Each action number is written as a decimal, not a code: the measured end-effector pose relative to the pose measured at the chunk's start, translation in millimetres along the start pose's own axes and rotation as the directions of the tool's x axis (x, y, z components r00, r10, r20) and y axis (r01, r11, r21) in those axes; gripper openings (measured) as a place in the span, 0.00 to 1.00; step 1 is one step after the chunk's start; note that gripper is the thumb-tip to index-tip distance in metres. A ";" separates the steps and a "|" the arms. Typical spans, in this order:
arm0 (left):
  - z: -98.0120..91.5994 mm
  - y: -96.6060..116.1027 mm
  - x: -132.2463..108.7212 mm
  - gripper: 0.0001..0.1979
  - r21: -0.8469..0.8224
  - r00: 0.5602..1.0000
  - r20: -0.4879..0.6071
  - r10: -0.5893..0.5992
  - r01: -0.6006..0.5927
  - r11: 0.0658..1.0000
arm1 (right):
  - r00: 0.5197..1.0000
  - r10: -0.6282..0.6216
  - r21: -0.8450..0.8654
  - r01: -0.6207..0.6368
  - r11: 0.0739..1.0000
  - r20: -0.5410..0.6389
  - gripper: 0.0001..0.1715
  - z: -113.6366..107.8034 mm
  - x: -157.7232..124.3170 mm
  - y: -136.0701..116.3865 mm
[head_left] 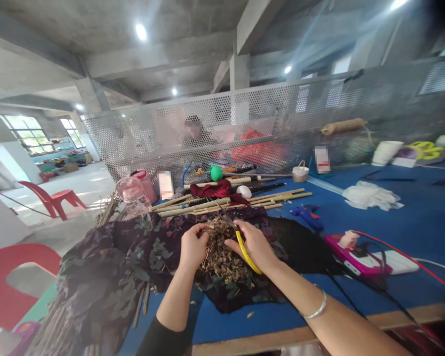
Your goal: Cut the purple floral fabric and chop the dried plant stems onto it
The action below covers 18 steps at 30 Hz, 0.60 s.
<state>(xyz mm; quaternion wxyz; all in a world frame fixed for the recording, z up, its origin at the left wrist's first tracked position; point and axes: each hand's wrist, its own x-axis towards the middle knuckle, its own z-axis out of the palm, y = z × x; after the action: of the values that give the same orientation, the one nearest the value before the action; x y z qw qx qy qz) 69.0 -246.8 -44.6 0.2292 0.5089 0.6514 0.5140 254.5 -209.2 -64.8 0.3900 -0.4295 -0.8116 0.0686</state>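
Observation:
A heap of dry, brown, crumbly plant material lies on a dark floral cloth spread over the blue table. My right hand holds yellow-handled scissors, their blades pointing up and left over the heap. At the heap's left edge is my left hand, fingers curled in a pinch against the dry bits; what sits between the fingertips is too small to make out. A silver bangle circles my right wrist area.
Bamboo sticks, a green ball and dark red cloth lie behind the heap. To the right are a blue glue gun, a pink power strip with cables and white gloves. A person sits beyond the perforated screen.

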 end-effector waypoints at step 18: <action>4.7 8.0 -0.4 0.18 -0.724 0.957 0.205 -0.207 0.290 0.625 | 0.992 -0.053 -0.053 0.059 0.997 0.115 0.34 -6.2 -2.0 -4.0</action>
<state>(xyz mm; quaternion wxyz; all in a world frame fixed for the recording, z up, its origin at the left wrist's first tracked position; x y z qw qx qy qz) 76.5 -245.5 -39.2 0.5191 0.3001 0.4342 0.6723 256.9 -214.6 -59.9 0.3327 -0.4128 -0.8459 0.0589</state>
